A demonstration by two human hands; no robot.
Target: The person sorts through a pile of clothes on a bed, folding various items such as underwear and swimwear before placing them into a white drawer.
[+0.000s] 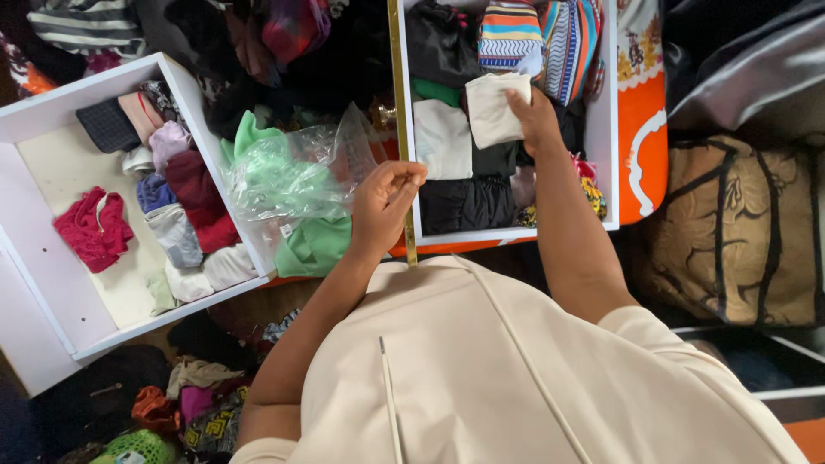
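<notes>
My right hand (533,116) reaches into a white drawer (612,129) and presses a folded cream cloth (494,107) between its fingers and thumb. The cloth stands among other folded clothes, next to a white folded piece (443,137) and above a black one (468,202). My left hand (387,202) hovers at the drawer's left edge with fingertips pinched together, beside a clear plastic bag (296,167) that lies over green fabric (314,245). Whether it grips the bag's edge is unclear.
A second white drawer (51,283) at the left holds a row of folded small clothes and a red garment (93,228). Striped colourful fabrics (537,39) fill the right drawer's back. A brown patterned cushion (739,232) lies right. Loose clothes (172,412) lie on the floor.
</notes>
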